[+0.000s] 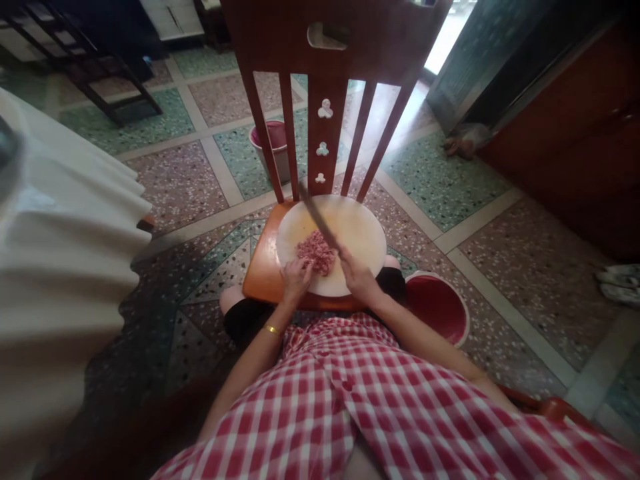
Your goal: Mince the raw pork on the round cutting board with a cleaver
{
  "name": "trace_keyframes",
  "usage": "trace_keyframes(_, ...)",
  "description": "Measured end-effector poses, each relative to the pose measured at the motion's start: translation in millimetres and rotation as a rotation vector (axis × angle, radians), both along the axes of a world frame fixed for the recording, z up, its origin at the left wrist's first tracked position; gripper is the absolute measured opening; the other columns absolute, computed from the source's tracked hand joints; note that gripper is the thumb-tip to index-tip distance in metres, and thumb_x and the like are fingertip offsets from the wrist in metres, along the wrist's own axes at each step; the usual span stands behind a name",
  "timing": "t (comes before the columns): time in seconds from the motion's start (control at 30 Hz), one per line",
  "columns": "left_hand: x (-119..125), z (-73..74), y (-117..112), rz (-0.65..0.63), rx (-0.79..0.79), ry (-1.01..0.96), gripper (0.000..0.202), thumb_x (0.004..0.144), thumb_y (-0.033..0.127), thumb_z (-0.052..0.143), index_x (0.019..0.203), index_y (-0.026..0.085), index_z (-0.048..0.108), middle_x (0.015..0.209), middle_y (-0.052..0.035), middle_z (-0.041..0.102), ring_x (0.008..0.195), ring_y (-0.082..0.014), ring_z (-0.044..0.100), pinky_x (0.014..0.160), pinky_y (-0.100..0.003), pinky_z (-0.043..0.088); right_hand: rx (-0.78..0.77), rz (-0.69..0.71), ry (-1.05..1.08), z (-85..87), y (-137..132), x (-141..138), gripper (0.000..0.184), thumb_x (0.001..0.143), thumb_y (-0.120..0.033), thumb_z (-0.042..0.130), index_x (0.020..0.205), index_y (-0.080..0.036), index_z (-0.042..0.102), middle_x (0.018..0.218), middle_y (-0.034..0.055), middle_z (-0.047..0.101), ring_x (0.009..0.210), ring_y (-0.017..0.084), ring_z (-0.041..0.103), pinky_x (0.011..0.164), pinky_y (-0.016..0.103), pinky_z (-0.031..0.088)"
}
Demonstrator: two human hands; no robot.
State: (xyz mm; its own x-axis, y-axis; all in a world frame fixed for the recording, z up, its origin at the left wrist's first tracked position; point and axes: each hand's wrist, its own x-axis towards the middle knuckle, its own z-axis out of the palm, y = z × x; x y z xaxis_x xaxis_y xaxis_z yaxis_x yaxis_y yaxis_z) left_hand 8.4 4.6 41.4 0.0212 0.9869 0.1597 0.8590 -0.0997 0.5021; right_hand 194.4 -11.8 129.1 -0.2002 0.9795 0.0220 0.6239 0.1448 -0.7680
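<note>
A mound of pink minced meat (316,253) lies on the left part of a round, pale cutting board (357,230). My right hand (356,275) is closed around the handle of a knife (319,219). Its dark blade slants up and to the left, over the meat's right edge and past the board's far rim. At the near left of the meat, my left hand (297,279) has its fingers bent together against the edge of the pile. The board rests on the seat of a wooden chair (264,260), between my knees.
The chair's slatted back (325,40) rises just beyond the board. A red-lined bucket (437,308) stands by my right knee, and a bin (273,150) is behind the chair. Pale draped cloth (60,267) hangs at left. Shoes (620,283) lie far right.
</note>
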Motion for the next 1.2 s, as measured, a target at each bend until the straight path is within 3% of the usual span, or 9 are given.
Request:
trace_keyframes(0.07, 0.1, 2.0, 0.1, 0.012, -0.002, -0.015, 0.021, 0.084, 0.032, 0.045, 0.091, 0.021, 0.061, 0.083, -0.0051, 0.063, 0.084, -0.0199, 0.054, 0.076, -0.032, 0.034, -0.169, 0.014, -0.062, -13.7, 3.1, -0.4, 0.046, 0.089, -0.027, 0.039, 0.135, -0.025, 0.040, 0.116, 0.0044, 0.061, 0.104, 0.024, 0.058, 0.092, 0.040, 0.043)
trace_keyframes(0.13, -0.3, 2.8, -0.1, 0.015, -0.005, -0.034, 0.020, 0.084, 0.031, 0.046, 0.091, 0.021, 0.061, 0.083, -0.0055, 0.063, 0.085, -0.0201, 0.054, 0.076, -0.033, 0.035, -0.226, 0.023, -0.090, -11.9, 5.1, 1.2, 0.045, 0.088, -0.026, 0.040, 0.133, -0.026, 0.042, 0.114, 0.0036, 0.062, 0.104, 0.025, 0.058, 0.093, 0.040, 0.042)
trace_keyframes(0.3, -6.0, 1.4, -0.3, 0.053, 0.005, -0.124, 0.021, 0.083, 0.030, 0.046, 0.094, 0.021, 0.061, 0.086, -0.0048, 0.064, 0.085, -0.0187, 0.054, 0.077, -0.031, 0.036, -0.033, 0.020, 0.027, 17.9, -4.5, 2.1, 0.050, 0.092, -0.032, 0.033, 0.140, -0.023, 0.028, 0.125, 0.0053, 0.054, 0.112, 0.022, 0.052, 0.093, 0.036, 0.043)
trace_keyframes(0.5, -13.5, -2.0, -2.9, 0.098, 0.042, -0.197, 0.021, 0.083, 0.028, 0.045, 0.093, 0.019, 0.061, 0.084, -0.0041, 0.064, 0.081, -0.0170, 0.055, 0.077, -0.030, 0.037, -0.231, 0.054, -0.065, -11.7, -12.1, 2.6, 0.044, 0.089, -0.024, 0.037, 0.133, -0.024, 0.043, 0.122, 0.0059, 0.057, 0.111, 0.024, 0.053, 0.095, 0.040, 0.041)
trace_keyframes(0.7, -14.1, -5.2, -3.4, 0.103, 0.027, -0.253, 0.022, 0.082, 0.027, 0.044, 0.093, 0.019, 0.061, 0.084, -0.0038, 0.063, 0.080, -0.0157, 0.055, 0.078, -0.030, 0.040, -0.066, 0.011, -0.018, 7.6, -10.5, 4.4, 0.050, 0.090, -0.031, 0.037, 0.139, -0.023, 0.031, 0.133, 0.0033, 0.046, 0.120, 0.024, 0.044, 0.099, 0.040, 0.037)
trace_keyframes(0.9, -12.4, -5.8, -2.6, 0.102, 0.016, -0.256, 0.022, 0.082, 0.027, 0.044, 0.093, 0.020, 0.061, 0.083, -0.0037, 0.063, 0.082, -0.0160, 0.055, 0.079, -0.030, 0.040, -0.233, -0.005, -0.066, -8.8, -4.2, 6.4, 0.044, 0.088, -0.024, 0.041, 0.132, -0.026, 0.044, 0.119, 0.0044, 0.059, 0.107, 0.027, 0.056, 0.093, 0.044, 0.042)
trace_keyframes(1.07, -12.7, -7.6, -0.2, 0.097, 0.020, -0.276, 0.022, 0.082, 0.027, 0.044, 0.093, 0.019, 0.061, 0.085, -0.0040, 0.063, 0.083, -0.0157, 0.055, 0.077, -0.029, 0.041, -0.044, -0.056, 0.012, 11.0, -2.1, 11.9, 0.050, 0.090, -0.032, 0.036, 0.139, -0.025, 0.031, 0.120, 0.0032, 0.059, 0.108, 0.023, 0.055, 0.094, 0.037, 0.041)
trace_keyframes(1.13, -11.1, -6.7, 0.2, 0.098, 0.022, -0.274, 0.022, 0.082, 0.027, 0.043, 0.094, 0.019, 0.061, 0.086, -0.0041, 0.063, 0.083, -0.0159, 0.055, 0.077, -0.029, 0.041, -0.035, -0.100, -0.002, 5.1, -2.7, 12.3, 0.049, 0.091, -0.031, 0.035, 0.138, -0.022, 0.033, 0.121, 0.0062, 0.058, 0.108, 0.024, 0.055, 0.094, 0.037, 0.041)
trace_keyframes(1.2, -9.1, -5.2, 0.1, 0.082, 0.014, -0.255, 0.023, 0.082, 0.027, 0.043, 0.094, 0.020, 0.061, 0.086, -0.0042, 0.063, 0.083, -0.0161, 0.055, 0.078, -0.030, 0.041, -0.133, -0.086, -0.041, -6.4, -1.4, 14.1, 0.046, 0.090, -0.028, 0.036, 0.135, -0.021, 0.039, 0.119, 0.0083, 0.059, 0.107, 0.025, 0.056, 0.093, 0.039, 0.041)
